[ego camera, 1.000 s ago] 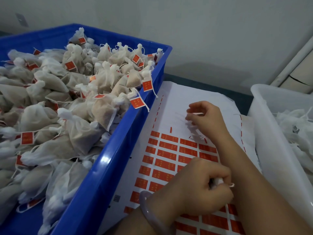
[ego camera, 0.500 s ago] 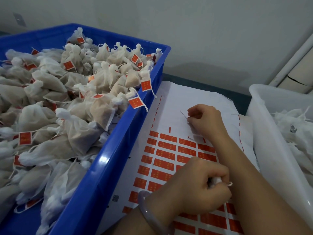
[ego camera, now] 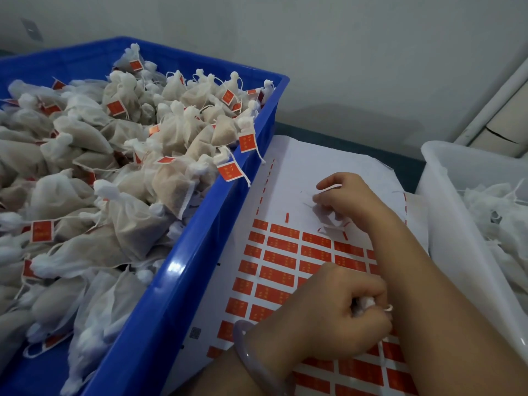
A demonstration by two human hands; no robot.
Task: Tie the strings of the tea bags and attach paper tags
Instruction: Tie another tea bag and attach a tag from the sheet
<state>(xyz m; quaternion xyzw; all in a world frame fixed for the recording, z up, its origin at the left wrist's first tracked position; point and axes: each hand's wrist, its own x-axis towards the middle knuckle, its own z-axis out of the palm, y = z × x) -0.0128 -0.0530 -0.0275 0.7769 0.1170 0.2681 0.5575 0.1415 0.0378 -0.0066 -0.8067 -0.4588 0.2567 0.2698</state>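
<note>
A white sheet [ego camera: 320,164] of orange paper tags [ego camera: 281,254] lies between two bins. My left hand [ego camera: 337,315], with a pale bangle on the wrist, is clenched near the sheet's front, and the white gathered top of a tea bag [ego camera: 367,302] shows in the fist with a small string loop beside it. My right hand [ego camera: 351,198] rests on the bare upper part of the sheet, fingertips pinched on a thin white strip [ego camera: 328,190]. Some curled white paper [ego camera: 333,224] lies under that hand.
A blue crate [ego camera: 183,267] on the left is heaped with tied tea bags [ego camera: 120,212] carrying orange tags. A white plastic bin [ego camera: 445,224] on the right holds loose white bags [ego camera: 503,212]. A grey wall stands close behind.
My right hand's fingers have shifted slightly on the upper sheet, staying pinched. My left fist has stayed in place on the tea bag.
</note>
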